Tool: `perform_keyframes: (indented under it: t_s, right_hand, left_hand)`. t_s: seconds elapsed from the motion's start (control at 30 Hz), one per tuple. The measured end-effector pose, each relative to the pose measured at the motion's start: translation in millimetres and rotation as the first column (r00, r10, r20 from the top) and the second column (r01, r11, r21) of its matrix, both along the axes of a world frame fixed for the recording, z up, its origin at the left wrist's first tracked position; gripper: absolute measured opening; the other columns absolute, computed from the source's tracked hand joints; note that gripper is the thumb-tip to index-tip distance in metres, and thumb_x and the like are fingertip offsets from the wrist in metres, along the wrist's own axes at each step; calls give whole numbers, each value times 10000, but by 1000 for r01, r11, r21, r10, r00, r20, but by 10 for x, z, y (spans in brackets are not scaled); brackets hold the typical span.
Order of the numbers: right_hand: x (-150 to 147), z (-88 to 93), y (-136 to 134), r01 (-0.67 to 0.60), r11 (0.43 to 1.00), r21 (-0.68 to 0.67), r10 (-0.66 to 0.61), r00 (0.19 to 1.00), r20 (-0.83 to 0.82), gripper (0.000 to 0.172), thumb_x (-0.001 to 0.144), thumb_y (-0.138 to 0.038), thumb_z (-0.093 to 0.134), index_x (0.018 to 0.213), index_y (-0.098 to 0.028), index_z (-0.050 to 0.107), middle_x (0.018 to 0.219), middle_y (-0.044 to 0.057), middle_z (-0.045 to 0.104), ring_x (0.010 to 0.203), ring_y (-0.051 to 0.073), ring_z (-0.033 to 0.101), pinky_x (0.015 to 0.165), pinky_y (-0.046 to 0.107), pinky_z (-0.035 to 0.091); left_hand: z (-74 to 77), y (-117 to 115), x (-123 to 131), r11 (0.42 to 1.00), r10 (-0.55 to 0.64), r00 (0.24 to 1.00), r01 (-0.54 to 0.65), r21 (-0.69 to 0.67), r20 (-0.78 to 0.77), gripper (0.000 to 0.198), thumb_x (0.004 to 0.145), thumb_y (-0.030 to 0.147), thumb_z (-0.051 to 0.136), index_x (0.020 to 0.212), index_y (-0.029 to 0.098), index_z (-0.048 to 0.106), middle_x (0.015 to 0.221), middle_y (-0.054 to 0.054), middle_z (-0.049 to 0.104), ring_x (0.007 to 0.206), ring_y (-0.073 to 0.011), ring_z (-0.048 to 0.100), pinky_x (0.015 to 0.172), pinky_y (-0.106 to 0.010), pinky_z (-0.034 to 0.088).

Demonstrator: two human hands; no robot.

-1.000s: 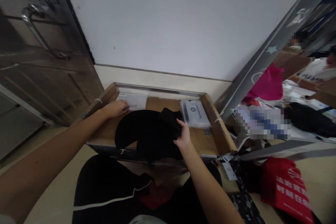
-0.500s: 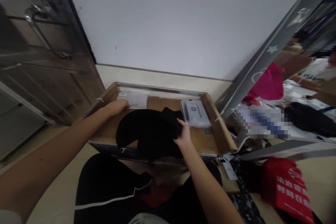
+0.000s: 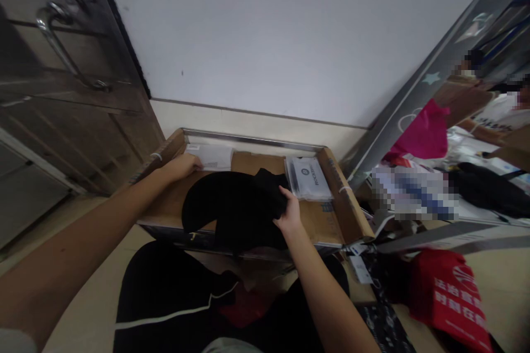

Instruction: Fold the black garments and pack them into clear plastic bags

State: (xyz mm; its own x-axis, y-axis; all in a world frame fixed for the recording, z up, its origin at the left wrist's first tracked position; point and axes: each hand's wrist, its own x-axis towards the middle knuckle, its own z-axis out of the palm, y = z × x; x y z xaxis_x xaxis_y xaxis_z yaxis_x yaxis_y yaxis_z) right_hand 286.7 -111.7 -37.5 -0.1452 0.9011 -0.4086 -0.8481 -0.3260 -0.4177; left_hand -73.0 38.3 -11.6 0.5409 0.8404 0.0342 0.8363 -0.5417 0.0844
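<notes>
My right hand (image 3: pixel 290 212) grips a black cloth item (image 3: pixel 236 198), thumb on top and fingers mostly hidden beneath. The cloth lies partly folded, with a rounded left side, and spreads over the front edge of a cardboard-lined tray (image 3: pixel 331 218). Its exact kind is hard to make out in the dark fabric. My left hand (image 3: pixel 185 166) is at the tray's back left, its curled fingers pinching the near edge of a clear plastic bag (image 3: pixel 215 155) in a flat stack.
Printed plastic packets (image 3: pixel 308 176) lie at the tray's right. A metal door (image 3: pixel 74 55) stands left and a white wall (image 3: pixel 256 33) behind. On the right are a cluttered table (image 3: pixel 467 226), a pink bag (image 3: pixel 426 132) and a red bag (image 3: pixel 451 298). Other people are partly visible there.
My hands and the black cloth stay almost in place. The view has shifted very slightly.
</notes>
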Motion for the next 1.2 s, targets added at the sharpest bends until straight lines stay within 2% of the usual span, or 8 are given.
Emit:
perform_keyframes:
  t_s: [0.1, 0.27, 0.4, 0.67, 0.87, 0.97, 1.07, 1.2]
  right_hand:
    - [-3, 7, -9, -2, 1000, 5, 2, 1000, -5, 191, 854, -237, 599, 945, -152, 744, 836, 84, 800, 873, 271, 771, 822, 420, 637]
    - [-3, -11, -7, -4, 1000, -11, 4, 1000, -10, 199, 841, -248, 613, 949, -154, 751, 818, 83, 798, 868, 272, 773, 819, 414, 636]
    - [4, -47, -6, -18, 1000, -7, 18, 1000, -1, 208, 834, -256, 628, 969, -156, 751, 836, 82, 801, 873, 276, 774, 819, 423, 636]
    - [-10, -85, 2, 28, 1000, 5, -28, 999, 25, 165, 823, -222, 650, 935, -154, 751, 852, 84, 803, 869, 271, 775, 806, 404, 643]
    - [-72, 56, -135, -10, 1000, 29, 7, 994, 111, 137, 779, -175, 703, 910, -165, 740, 818, 61, 794, 840, 261, 772, 800, 380, 642]
    - [-134, 222, -274, 11, 998, 63, -24, 977, 211, 245, 707, -98, 741, 934, -189, 722, 840, 25, 794, 800, 235, 763, 767, 344, 629]
    - [-172, 353, -360, 36, 995, 90, -67, 927, 368, 379, 667, -74, 753, 1016, -212, 701, 815, -8, 786, 722, 209, 741, 664, 297, 597]
    - [-99, 361, -361, 30, 996, 88, -72, 847, 527, 319, 650, -59, 716, 937, -196, 686, 689, -24, 745, 598, 181, 687, 559, 255, 535]
  left_hand:
    - [21, 4, 19, 999, 25, 998, -27, -25, -62, 263, 882, 237, 504, 922, 201, 761, 979, -87, 777, 972, -220, 690, 888, -279, 494]
    - [-62, -77, 106, 989, 116, 979, -99, 110, -167, 275, 927, 242, 452, 1012, 175, 705, 1076, -145, 723, 1008, -259, 679, 865, -329, 506]
    - [-100, -196, 134, 977, 89, 977, -48, 209, -194, 287, 988, 260, 405, 1032, 158, 670, 1075, -159, 689, 1027, -275, 666, 833, -340, 510]
    - [339, -609, 413, 880, 145, 983, -75, 469, -115, 377, 1045, 283, 316, 1009, 128, 657, 981, -187, 659, 982, -319, 652, 748, -381, 495]
    - [586, -920, 924, 909, 83, 981, -3, 417, -174, 308, 1012, 167, 327, 1108, 134, 618, 971, -169, 668, 889, -303, 679, 648, -366, 473]
    - [636, -1076, 1205, 946, 17, 982, 45, 322, -190, 278, 979, 124, 368, 1132, 136, 600, 925, -153, 687, 838, -288, 696, 625, -352, 458]
    - [673, -1171, 1426, 974, -17, 992, 45, 220, -127, 240, 964, 138, 408, 1114, 141, 596, 838, -132, 703, 774, -269, 700, 617, -343, 444]
    - [735, -1197, 1582, 992, 11, 998, -18, 125, 58, 141, 922, 178, 484, 979, 175, 612, 754, -91, 699, 719, -230, 678, 619, -324, 429]
